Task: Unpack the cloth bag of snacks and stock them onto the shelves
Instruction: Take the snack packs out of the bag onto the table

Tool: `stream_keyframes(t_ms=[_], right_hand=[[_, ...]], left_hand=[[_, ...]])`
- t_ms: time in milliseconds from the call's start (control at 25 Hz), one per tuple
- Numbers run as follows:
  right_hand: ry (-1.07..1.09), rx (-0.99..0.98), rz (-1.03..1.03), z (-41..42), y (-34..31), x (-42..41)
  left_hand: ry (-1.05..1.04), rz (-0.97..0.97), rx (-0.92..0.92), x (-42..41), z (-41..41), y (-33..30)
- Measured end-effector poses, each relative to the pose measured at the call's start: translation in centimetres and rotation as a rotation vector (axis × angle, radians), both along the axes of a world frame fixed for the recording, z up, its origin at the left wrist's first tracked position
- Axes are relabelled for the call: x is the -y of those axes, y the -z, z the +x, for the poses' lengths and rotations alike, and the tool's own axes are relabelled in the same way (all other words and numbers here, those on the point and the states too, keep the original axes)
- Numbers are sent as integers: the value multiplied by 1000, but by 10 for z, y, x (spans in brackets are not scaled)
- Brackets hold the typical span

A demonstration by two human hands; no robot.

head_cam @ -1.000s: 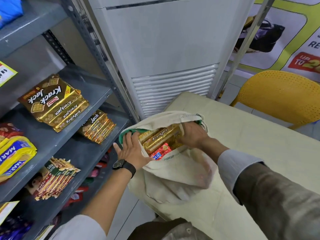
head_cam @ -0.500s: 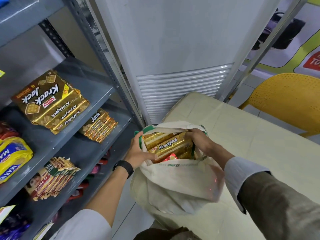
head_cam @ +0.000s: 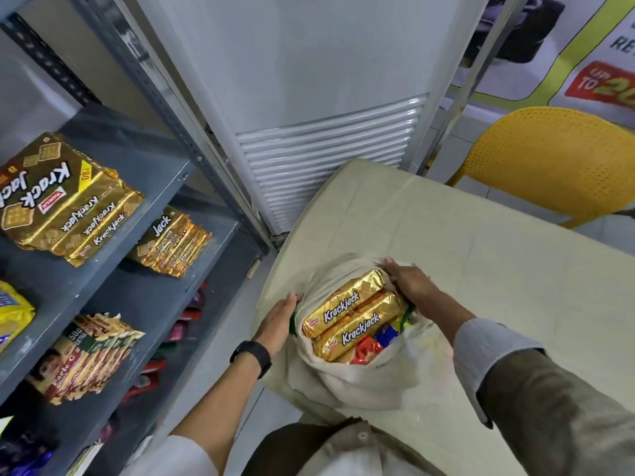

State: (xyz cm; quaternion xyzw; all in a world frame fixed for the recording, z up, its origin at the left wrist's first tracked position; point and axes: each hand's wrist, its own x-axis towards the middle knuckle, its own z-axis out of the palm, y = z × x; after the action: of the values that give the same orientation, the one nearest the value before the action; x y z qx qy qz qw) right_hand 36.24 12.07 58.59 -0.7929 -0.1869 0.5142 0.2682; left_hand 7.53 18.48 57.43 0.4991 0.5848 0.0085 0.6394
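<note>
Sleeves frame the bottom of my view, grey-brown on the right arm, white on the left with a black watch [head_cam: 252, 356] at the wrist. Just beyond them I see the bag [head_cam: 347, 379], cream cloth, sitting on the near corner of the table [head_cam: 498, 280] with its mouth pulled wide. The left hand [head_cam: 278, 321] is at the bag's left rim, fingers fairly straight and laid along the green-edged cloth; I cannot tell whether the thumb hooks the rim. The right hand [head_cam: 410, 286] is at the right rim, fingers curled down over the edge of the cloth beside the packs, gripping the rim as far as I can see; the fingertips go out of sight inside.

In the open mouth I see two gold Krackjack packs [head_cam: 350, 314] lying side by side, slanting up to the right. Below them peek a red wrapper [head_cam: 366, 350] and a blue wrapper [head_cam: 386, 333], only partly showing.

To the left stands the grey rack [head_cam: 144, 187]. A big Krack Jack pack [head_cam: 65, 197] lies on one shelf, a row of smaller gold packs [head_cam: 171, 245] on the shelf below, and red-and-yellow biscuit packs [head_cam: 92, 355] nearer me. A yellow pack [head_cam: 13, 314] shows at the left edge.

Farther back, a white louvred unit [head_cam: 326, 156] rises behind the table, and a yellow chair [head_cam: 553, 159] sits off to the right.
</note>
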Motion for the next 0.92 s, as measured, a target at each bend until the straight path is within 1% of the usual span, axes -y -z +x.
stream_keyframes(t_ms=[80,200,280,320,360,400,480,520,560,600,640,680,720,760,800,880,920], right_hand=[[87,-136,0,-4,9,14],[174,-222,30,-14,-4,28],[189,-270,46,-14,-11,38],[207,-278,70,-17,-20,42],[189,-204,81,-17,-23,46],[126,-76,85,-16,-23,48],[-69,328,43,-14,-22,52],[-116,511,35,-17,-25,54],[-120,628,60,-21,-29,54],[-107,676,121,-25,-31,53],[-102,684,198,-31,-37,50],[-100,652,261,-36,-40,45],[-116,609,303,-42,-42,40],[-134,566,307,-46,-44,37],[-143,524,295,-49,-44,33],[-165,492,255,-54,-42,30],[-171,503,246,-55,-41,29]], left_hand=[[39,27,-90,6,0,5],[37,-6,-254,15,-10,18],[35,-38,-268,21,-23,23],[18,-14,-256,25,-30,22],[-20,25,-238,29,-35,15],[-71,83,-247,31,-38,7],[-129,248,-360,31,-42,-19],[-156,338,-384,33,-40,-37],[-221,381,-340,36,-36,-45],[-306,354,-216,39,-29,-57],[-426,252,-49,43,-19,-66],[-528,106,117,49,-6,-74],[-599,-5,232,56,5,-80],[-636,-47,270,62,16,-84],[-659,-50,249,66,24,-86],[-687,-16,146,71,30,-86],[-665,-19,97,73,28,-88]])
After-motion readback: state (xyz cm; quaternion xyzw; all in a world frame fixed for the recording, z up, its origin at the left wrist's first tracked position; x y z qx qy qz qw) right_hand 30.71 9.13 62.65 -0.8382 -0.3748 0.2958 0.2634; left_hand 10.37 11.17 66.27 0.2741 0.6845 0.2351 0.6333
